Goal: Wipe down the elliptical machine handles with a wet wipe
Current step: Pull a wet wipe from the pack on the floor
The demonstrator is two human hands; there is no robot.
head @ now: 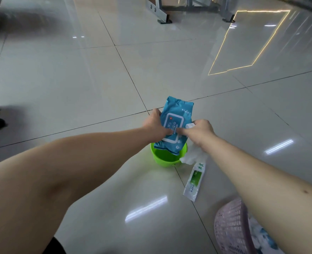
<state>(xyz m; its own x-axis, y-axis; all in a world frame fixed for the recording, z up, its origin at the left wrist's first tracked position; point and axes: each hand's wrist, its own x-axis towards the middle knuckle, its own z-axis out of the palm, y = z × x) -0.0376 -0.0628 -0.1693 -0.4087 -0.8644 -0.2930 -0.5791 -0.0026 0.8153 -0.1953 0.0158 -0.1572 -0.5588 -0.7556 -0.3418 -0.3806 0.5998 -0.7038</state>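
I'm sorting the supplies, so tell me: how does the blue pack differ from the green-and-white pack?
The blue pack is blue with a white lid panel; the green-and-white pack is white with green print. The blue pack is gripped by the left hand above the green bucket; the green-and-white pack lies on the floor, untouched. The blue pack looks broader, the green-and-white pack slimmer. Both are soft printed plastic packs.

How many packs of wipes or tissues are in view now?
2. A blue pack gripped in the left hand above the green bucket; a green-and-white pack lying on the floor right of it. The pink basket may hide more.
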